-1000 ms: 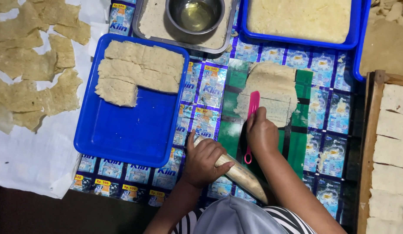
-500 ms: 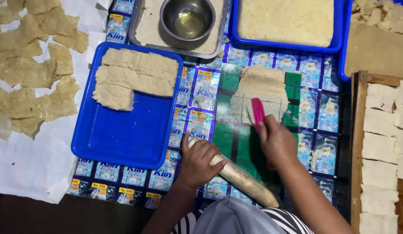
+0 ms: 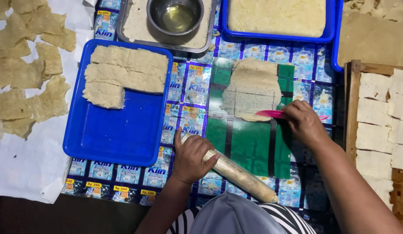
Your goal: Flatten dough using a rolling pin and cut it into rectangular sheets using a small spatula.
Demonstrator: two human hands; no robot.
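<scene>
Gripping the pink scraper (image 3: pixel 271 114) in our right hand (image 3: pixel 304 123), fingers closed round its handle, we set its blade at the near edge of the flattened dough sheet (image 3: pixel 252 89), ready to slide under it. Just this side of the sheet, our left hand (image 3: pixel 192 157) lies curled over the rolling pin (image 3: pixel 236 172), steadying it on the tabletop (image 3: pixel 249 147). Left of the sheet sits a blue tray (image 3: pixel 119 130) of dough slabs (image 3: pixel 123 73).
</scene>
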